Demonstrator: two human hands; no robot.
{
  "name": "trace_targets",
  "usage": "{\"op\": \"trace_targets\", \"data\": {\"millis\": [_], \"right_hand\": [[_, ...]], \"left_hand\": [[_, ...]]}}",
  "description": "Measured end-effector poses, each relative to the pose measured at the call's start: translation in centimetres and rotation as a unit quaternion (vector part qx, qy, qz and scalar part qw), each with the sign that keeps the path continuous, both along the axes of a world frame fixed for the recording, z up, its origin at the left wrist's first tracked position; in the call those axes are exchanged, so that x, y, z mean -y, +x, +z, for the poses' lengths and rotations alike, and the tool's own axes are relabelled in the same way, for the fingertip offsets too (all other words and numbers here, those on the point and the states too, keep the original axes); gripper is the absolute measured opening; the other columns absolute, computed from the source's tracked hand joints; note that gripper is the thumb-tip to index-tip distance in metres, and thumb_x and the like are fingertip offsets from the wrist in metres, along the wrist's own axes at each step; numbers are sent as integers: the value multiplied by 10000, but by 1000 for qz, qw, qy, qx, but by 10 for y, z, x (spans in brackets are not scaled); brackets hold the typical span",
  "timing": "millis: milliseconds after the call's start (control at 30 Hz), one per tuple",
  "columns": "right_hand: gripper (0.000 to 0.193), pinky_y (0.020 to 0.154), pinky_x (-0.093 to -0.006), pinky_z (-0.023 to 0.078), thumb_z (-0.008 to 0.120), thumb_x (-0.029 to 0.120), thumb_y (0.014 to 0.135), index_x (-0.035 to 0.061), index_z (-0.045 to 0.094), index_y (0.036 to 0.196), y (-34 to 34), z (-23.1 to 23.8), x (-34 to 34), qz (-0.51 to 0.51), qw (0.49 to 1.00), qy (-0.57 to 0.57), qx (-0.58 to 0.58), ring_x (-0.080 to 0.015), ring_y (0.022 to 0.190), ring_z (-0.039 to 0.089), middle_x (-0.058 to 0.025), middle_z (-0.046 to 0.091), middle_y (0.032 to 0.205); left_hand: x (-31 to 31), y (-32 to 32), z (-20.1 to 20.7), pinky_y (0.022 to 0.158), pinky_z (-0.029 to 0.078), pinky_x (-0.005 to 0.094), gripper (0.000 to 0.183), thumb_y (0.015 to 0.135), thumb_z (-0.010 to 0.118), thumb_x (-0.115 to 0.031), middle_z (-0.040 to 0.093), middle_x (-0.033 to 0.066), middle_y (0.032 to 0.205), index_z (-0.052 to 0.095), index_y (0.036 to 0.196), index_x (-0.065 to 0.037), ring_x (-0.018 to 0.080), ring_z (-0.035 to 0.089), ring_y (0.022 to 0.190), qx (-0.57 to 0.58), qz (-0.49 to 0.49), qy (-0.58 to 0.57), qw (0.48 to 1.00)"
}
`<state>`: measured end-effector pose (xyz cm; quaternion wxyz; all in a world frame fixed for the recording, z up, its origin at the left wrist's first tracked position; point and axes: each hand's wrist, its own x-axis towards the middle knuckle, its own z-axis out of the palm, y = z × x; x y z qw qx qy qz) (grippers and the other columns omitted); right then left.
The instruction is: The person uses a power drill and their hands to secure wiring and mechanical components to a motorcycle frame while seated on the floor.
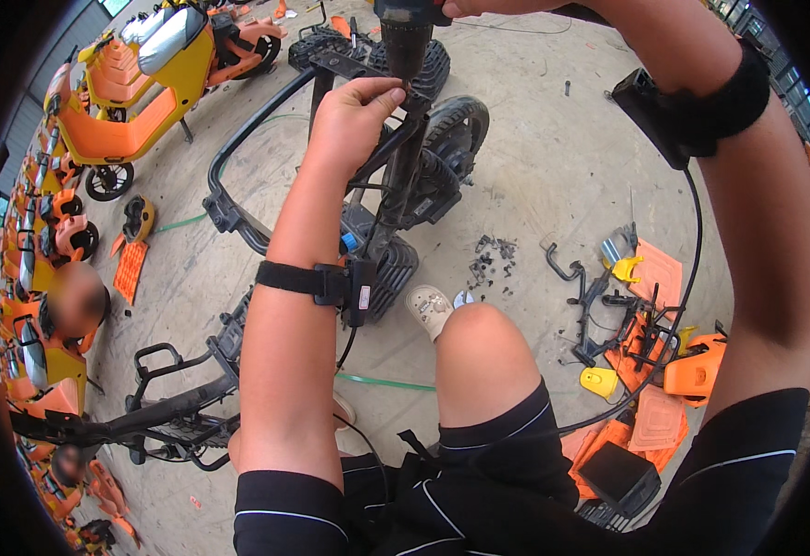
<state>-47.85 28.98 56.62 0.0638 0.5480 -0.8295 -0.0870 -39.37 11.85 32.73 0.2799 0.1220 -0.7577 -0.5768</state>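
A dark power drill (407,39) points downward at the top of the view, its upper part cut off by the edge. My right hand (479,6) grips it there and shows only in part. Just under the drill's nose, my left hand (353,119) pinches thumb and forefinger together; what lies between them is too small to make out. Both hands are over the black frame (403,176) of a stripped scooter, whose wheel (458,130) with a thick tyre lies beyond. A bent black tube (229,153) belongs to the same frame, left of my forearm.
Small dark fasteners (493,261) lie scattered on the concrete floor. Orange panels (657,278), a yellow part (599,382) and a black box (618,477) are heaped at right. Another black frame (127,422) lies lower left. Yellow-orange scooters (122,130) line the left side.
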Motion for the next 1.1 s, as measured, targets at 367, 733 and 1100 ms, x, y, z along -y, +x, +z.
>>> {"op": "trace_targets", "data": {"millis": [367, 733, 1100], "right_hand": [[232, 726, -417, 574, 760, 262, 727, 72, 735, 858, 28, -6, -3, 53, 981, -54, -177, -322, 805, 714, -146, 722, 816], [232, 733, -439, 574, 735, 240, 738, 54, 725, 877, 30, -14, -6, 33, 989, -85, -118, -355, 801, 708, -166, 720, 826], [191, 727, -448, 575, 711, 227, 750, 59, 737, 838, 33, -18, 2, -19, 986, -83, -140, -351, 796, 712, -175, 720, 816]], "left_hand": [[-3, 0, 1, 716, 476, 269, 223, 888, 756, -153, 723, 50, 885, 743, 1054, -5, 109, 614, 805, -9, -7, 2, 1000], [-3, 8, 3, 794, 508, 288, 236, 887, 749, -144, 751, 76, 941, 738, 1075, -2, 136, 662, 862, 1, 6, -18, 1000], [-5, 10, 5, 830, 514, 301, 246, 932, 700, -176, 756, 99, 973, 733, 1104, -2, 150, 675, 884, 12, 28, -23, 999]]}}
